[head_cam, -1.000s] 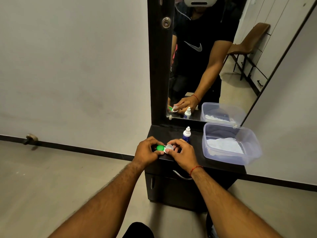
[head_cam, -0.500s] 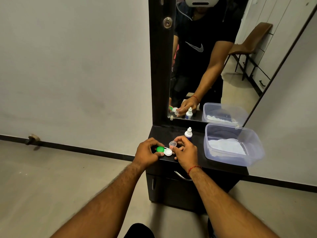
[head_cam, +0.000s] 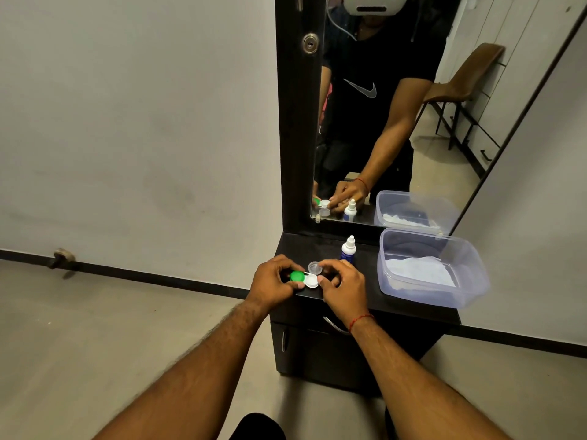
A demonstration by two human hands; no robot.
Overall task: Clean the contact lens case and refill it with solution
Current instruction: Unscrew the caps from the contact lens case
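Two hands, one contact lens case (head_cam: 306, 279).
Left hand (head_cam: 273, 281) grips its green-capped end; right hand (head_cam: 341, 282) curled, hold unclear. One loose clear cap (head_cam: 313, 267), one solution bottle (head_cam: 347, 250), one plastic tub (head_cam: 470, 268) right.

Entry: one brand mark is recorded, a grey swoosh logo (head_cam: 362, 89), borne on the chest of the black T-shirt (head_cam: 390, 52) as reflected in the mirror (head_cam: 422, 160). A blue label is seen on the solution bottle (head_cam: 347, 253); its print is too small to be read.
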